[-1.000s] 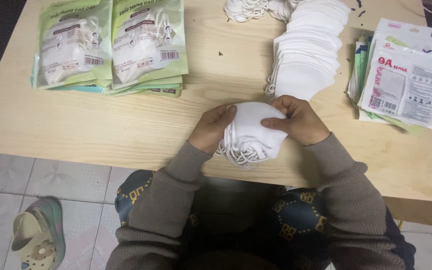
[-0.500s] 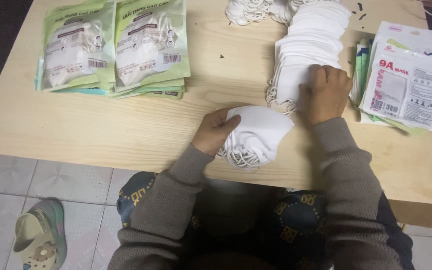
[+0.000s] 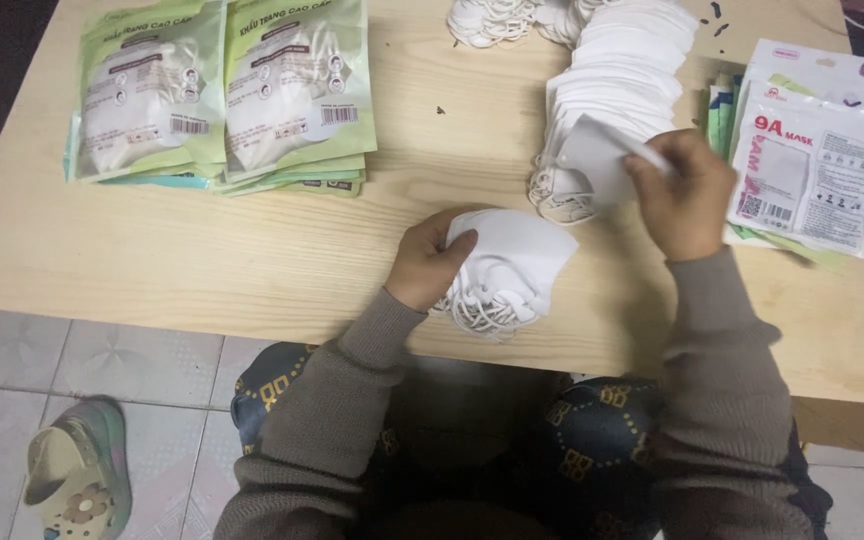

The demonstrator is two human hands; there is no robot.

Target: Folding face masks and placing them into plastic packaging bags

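A: Where's everything rn?

B: Left hand (image 3: 430,262) is clamped on a small bundle of folded white fabric face masks (image 3: 508,268), near edge of the pale wooden desk (image 3: 252,250), ear loops spilling out toward the person. Right hand (image 3: 682,195) pinches one single white mask (image 3: 597,160), lifted just above the long fanned row of loose white masks (image 3: 622,80) running to the far side.

A: Other stuff?

B: Green-and-white sealed mask packets (image 3: 222,95) stacked far left, white printed pouches (image 3: 817,150) at the right edge, just beside the right hand. A sandal (image 3: 77,475) on the tiled floor, lower left.

A: Tips for doing this bit well?

B: Imo: keep the pinch at the mask's edge so only one peels off, not two stuck together. Lay it flat on the bundle w/ folds facing the same way, loops on the same side. Left hand should press firmly enough that the stack doesn't fan out, but ease the thumb to let the new one slide in.
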